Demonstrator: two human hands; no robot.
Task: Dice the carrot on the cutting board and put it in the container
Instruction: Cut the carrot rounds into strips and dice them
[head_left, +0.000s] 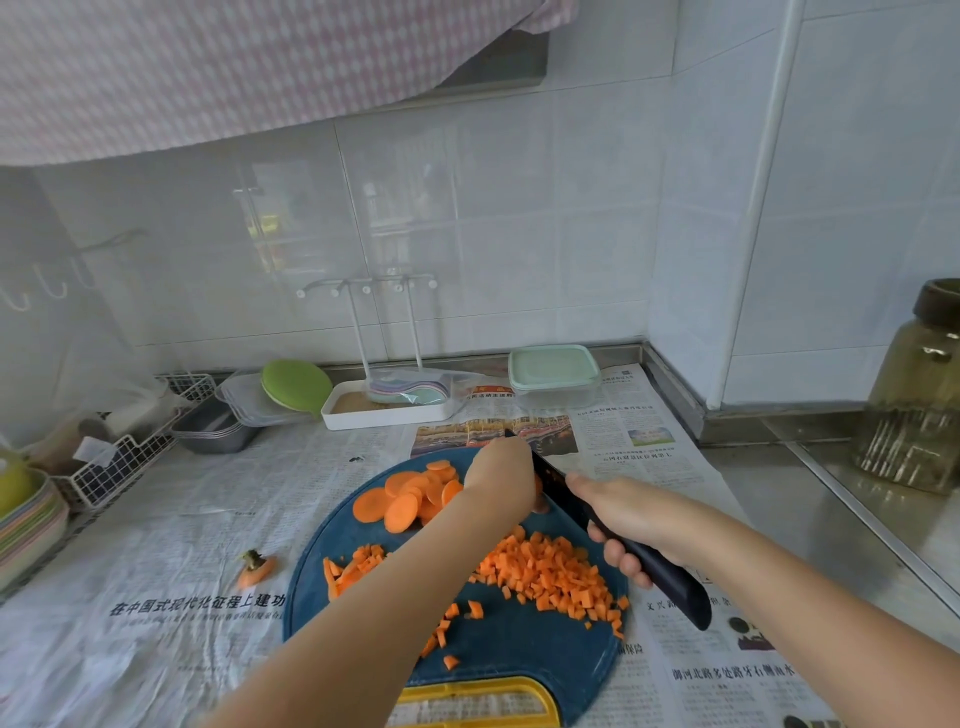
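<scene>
One knife (660, 571) is gripped by the right hand (628, 519). The left hand (501, 480) is set on the carrot slices (400, 506) beside the blade, its grip hidden. Two heaps of diced carrot (550, 571) are spread on the one cutting board (493, 639). One lidded container (553, 376) is stood behind it on the surface (779, 509).

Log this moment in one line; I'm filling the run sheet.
step: dicing | right hand: grips knife | left hand: over slices, by blade | board: dice piled | container: lidded, behind board
</scene>
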